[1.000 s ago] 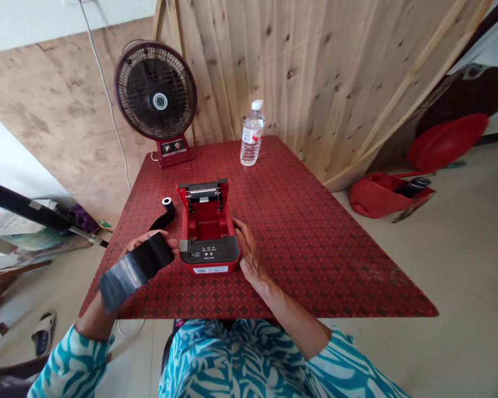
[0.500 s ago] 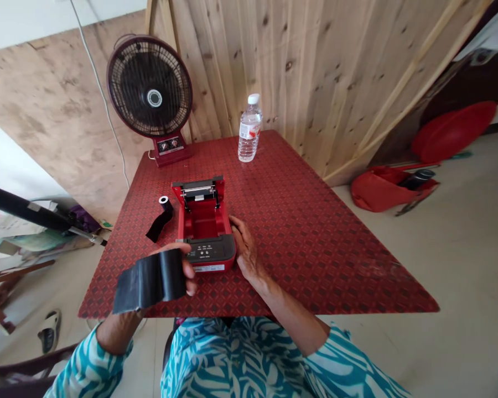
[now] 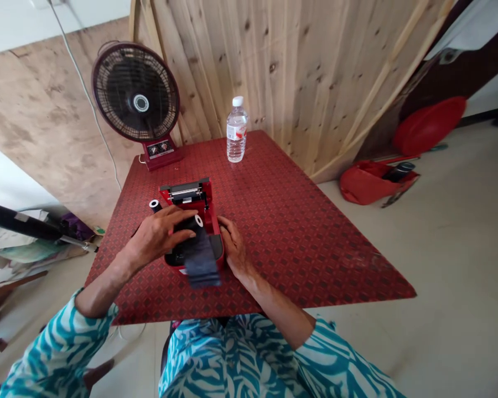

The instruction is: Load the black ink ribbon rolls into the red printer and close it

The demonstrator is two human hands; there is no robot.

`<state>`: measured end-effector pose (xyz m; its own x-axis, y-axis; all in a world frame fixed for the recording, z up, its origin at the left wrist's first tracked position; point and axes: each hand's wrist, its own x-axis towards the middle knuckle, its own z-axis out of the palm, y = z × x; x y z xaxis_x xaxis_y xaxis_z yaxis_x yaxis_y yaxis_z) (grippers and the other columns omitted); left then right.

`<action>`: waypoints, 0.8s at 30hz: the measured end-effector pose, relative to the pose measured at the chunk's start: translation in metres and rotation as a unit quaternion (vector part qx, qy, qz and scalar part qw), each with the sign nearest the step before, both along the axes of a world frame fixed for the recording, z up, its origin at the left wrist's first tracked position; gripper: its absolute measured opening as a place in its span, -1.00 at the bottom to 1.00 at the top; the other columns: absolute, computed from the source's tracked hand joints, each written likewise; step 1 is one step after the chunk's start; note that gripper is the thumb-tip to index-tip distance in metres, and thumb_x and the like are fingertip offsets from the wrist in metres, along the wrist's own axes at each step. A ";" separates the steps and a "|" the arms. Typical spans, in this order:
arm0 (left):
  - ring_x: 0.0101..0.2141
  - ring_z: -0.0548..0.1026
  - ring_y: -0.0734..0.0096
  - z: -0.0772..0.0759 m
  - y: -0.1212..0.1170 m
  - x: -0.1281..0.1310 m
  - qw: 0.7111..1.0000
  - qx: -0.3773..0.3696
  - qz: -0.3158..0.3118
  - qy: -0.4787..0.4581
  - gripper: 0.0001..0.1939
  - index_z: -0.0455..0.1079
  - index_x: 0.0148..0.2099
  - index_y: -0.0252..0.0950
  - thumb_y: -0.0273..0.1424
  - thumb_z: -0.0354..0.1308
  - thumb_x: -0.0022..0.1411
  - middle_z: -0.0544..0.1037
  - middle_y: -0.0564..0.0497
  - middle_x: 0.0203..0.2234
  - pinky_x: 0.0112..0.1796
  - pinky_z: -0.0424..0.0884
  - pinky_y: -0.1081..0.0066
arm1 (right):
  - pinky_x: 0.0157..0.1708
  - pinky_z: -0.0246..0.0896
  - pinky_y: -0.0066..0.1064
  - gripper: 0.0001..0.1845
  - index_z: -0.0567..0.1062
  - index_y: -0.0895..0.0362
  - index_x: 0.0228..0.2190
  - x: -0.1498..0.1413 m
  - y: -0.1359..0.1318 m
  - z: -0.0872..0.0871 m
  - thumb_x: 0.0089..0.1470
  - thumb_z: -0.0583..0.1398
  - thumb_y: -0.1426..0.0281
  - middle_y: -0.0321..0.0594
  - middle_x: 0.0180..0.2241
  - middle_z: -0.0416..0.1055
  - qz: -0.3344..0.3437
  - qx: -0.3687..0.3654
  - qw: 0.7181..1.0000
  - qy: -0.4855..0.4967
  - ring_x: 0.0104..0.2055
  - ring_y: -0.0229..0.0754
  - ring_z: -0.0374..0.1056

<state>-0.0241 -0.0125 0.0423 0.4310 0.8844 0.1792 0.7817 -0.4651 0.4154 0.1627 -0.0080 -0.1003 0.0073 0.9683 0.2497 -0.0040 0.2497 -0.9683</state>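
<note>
- The left hand [image 3: 157, 235] is clamped on a black ribbon roll with a white core [image 3: 199, 257], above the open red plastic printer [image 3: 207, 202].
- The right hand [image 3: 233, 249] rests on the printer's right side.
- A small black roll [image 3: 155, 205] sits just left of the printer, on the red patterned table [image 3: 274, 249].
- A clear plastic water bottle [image 3: 236, 132] stands at the far side.

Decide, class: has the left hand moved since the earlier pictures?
Yes: the left hand moved forward from the table's near edge, over the red printer.

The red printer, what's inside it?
Over the red printer, a black ribbon roll sits under the left hand. They cover the compartment's floor, so I can't see it.
</note>
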 end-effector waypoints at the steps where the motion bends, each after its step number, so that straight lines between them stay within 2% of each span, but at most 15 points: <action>1: -0.11 0.52 0.18 -0.002 0.005 0.004 0.999 0.007 -0.009 0.044 -0.62 0.46 0.09 -0.15 -0.23 0.20 0.24 0.56 -0.06 -0.12 -0.05 0.41 0.27 | 0.15 0.16 -0.15 -0.63 0.44 0.02 -0.02 0.000 0.000 0.001 0.24 0.00 0.23 -0.16 -0.01 0.43 0.001 -0.001 1.000 0.000 0.08 -0.09 0.31; 6: -0.07 0.51 0.03 -0.001 0.020 0.027 0.971 0.017 0.004 0.240 -0.67 0.45 0.07 -0.16 -0.34 0.19 0.25 0.55 -0.13 -0.09 -0.12 0.43 0.23 | 0.16 0.16 -0.19 -0.62 0.44 0.03 -0.01 0.000 -0.002 0.004 0.23 0.00 0.23 -0.16 0.02 0.41 0.002 -0.016 1.000 0.009 0.11 -0.11 0.30; 12: -0.10 0.55 -0.01 0.014 0.014 0.050 0.932 -0.012 0.053 0.358 -0.67 0.40 0.09 -0.15 -0.35 0.19 0.27 0.55 -0.10 -0.03 -0.25 0.46 0.26 | 0.18 0.14 -0.16 -0.63 0.43 0.04 -0.01 0.000 0.000 0.001 0.23 0.00 0.26 -0.14 0.02 0.41 0.002 -0.009 1.000 0.011 0.12 -0.10 0.29; 15: -0.11 0.56 -0.01 0.018 0.008 0.054 0.915 -0.026 0.067 0.396 -0.67 0.38 0.11 -0.17 -0.36 0.15 0.30 0.56 -0.10 -0.04 -0.27 0.47 0.24 | 0.16 0.17 -0.18 -0.63 0.44 0.05 -0.02 -0.001 0.001 -0.001 0.21 0.00 0.28 -0.13 -0.01 0.42 0.000 0.001 1.000 0.017 0.09 -0.11 0.31; 18: -0.11 0.56 -0.03 0.016 0.009 0.055 0.910 -0.029 0.049 0.410 -0.69 0.39 0.09 -0.21 -0.38 0.13 0.30 0.57 -0.10 -0.05 -0.25 0.48 0.20 | 0.15 0.18 -0.19 -0.64 0.44 0.04 -0.03 -0.001 0.002 -0.003 0.21 0.00 0.29 -0.14 -0.02 0.43 0.002 0.007 1.000 0.018 0.08 -0.12 0.32; 24: -0.10 0.56 -0.08 -0.005 0.032 0.054 0.915 -0.058 0.014 0.398 -0.76 0.48 -0.06 -0.30 -0.51 0.17 0.20 0.59 -0.23 -0.14 -0.21 0.47 0.17 | 0.14 0.19 -0.18 -0.64 0.44 0.02 -0.02 -0.001 0.002 -0.004 0.21 0.01 0.29 -0.15 -0.01 0.43 -0.003 0.001 1.000 0.018 0.08 -0.11 0.32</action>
